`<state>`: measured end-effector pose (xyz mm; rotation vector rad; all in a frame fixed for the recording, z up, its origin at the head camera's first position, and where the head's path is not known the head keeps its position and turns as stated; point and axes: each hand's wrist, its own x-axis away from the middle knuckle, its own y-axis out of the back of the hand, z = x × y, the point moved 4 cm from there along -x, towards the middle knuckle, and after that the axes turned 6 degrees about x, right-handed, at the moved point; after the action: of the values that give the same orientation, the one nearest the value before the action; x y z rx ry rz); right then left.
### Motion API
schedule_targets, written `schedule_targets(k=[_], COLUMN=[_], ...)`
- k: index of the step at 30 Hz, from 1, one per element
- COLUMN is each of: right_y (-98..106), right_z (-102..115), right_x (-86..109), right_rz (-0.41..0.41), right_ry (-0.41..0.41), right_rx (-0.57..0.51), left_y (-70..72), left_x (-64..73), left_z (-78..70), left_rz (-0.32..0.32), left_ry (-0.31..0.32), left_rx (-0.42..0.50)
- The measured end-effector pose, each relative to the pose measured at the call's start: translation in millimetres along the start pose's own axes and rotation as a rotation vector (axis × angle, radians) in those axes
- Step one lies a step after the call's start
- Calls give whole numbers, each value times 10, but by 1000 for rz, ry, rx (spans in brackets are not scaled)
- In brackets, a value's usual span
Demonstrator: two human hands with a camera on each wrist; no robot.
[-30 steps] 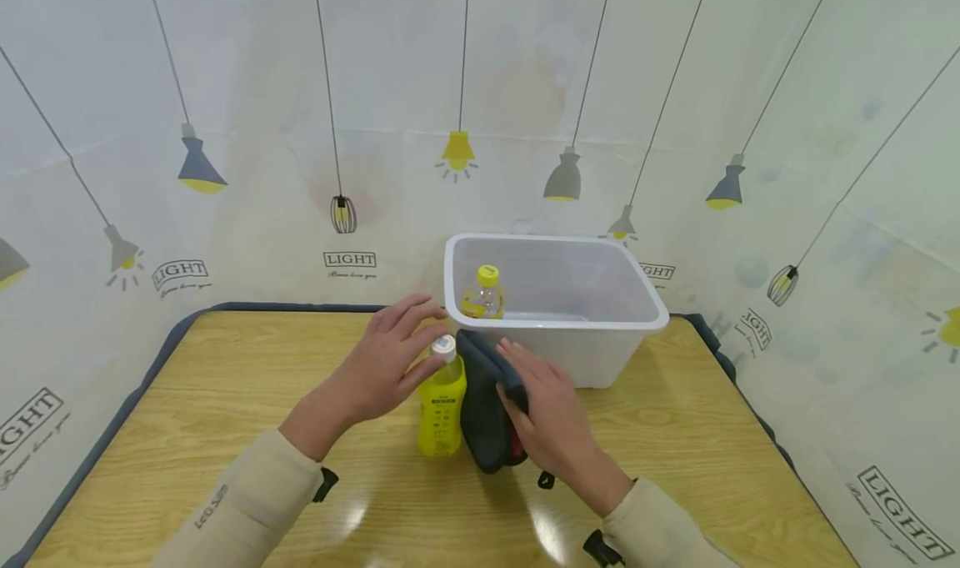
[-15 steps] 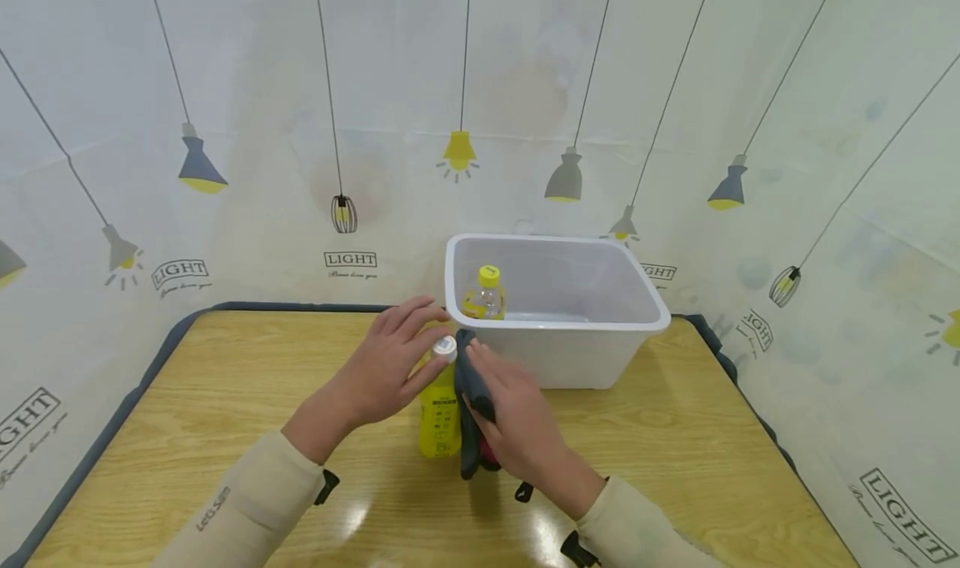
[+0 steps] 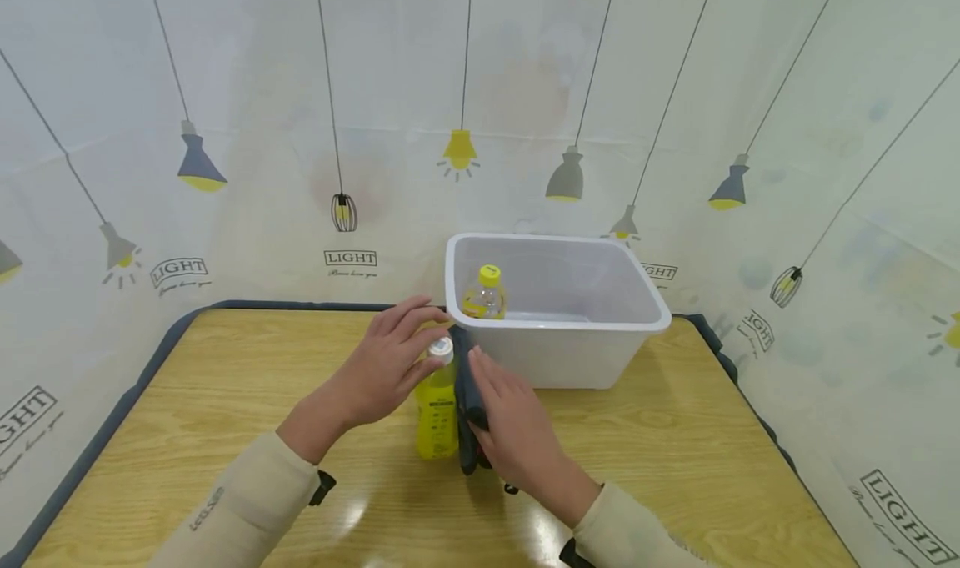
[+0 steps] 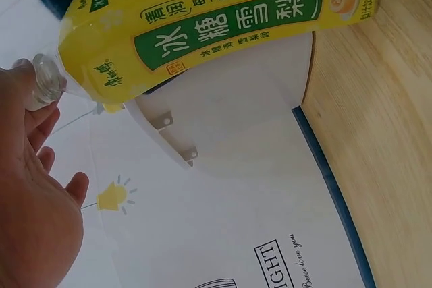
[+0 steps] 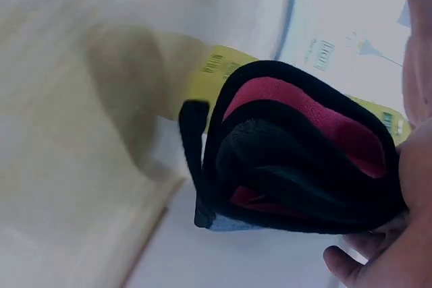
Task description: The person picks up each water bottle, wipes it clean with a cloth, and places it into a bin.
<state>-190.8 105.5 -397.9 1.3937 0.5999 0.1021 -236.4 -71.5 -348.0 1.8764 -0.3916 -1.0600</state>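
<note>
A yellow-labelled drink bottle [image 3: 437,414] with a white cap stands on the table in front of a white tub. At its cap is my left hand [image 3: 378,368], thumb and fingers bent round it; the left wrist view shows the thumb at the cap of the bottle [image 4: 229,28]. My right hand [image 3: 517,422] holds a folded dark cloth piece [image 3: 470,393] against the bottle's right side. In the right wrist view the cloth piece [image 5: 297,166] shows black edging, a red lining and a small loop. It hides part of the bottle there.
The white tub [image 3: 577,355] sits at the back of the wooden table [image 3: 300,493]. Inside it, at the left, is another bottle [image 3: 487,294] with a yellow cap. A wall sheet [image 3: 262,176] printed with lamps surrounds the table.
My right hand has shifted left with the cloth piece, which now lies upright and edge-on beside the bottle. The loop moved left too. My left hand stays nearly still at the cap.
</note>
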Motion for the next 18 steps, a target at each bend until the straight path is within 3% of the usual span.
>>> schedule_targets(k=[3,11,18], right_y=[-112,-541,-778], right_z=[-6,7,-20], right_x=[58,208,295], right_rz=[49,294,394], right_ry=[-7,-5,32], right_rx=[77,183,234], left_y=[13,38,28], left_x=[3,9,21], left_z=[0,-9,3], left_rz=[6,2,7], left_ry=[0,3,23], left_rx=[-1,5,-3])
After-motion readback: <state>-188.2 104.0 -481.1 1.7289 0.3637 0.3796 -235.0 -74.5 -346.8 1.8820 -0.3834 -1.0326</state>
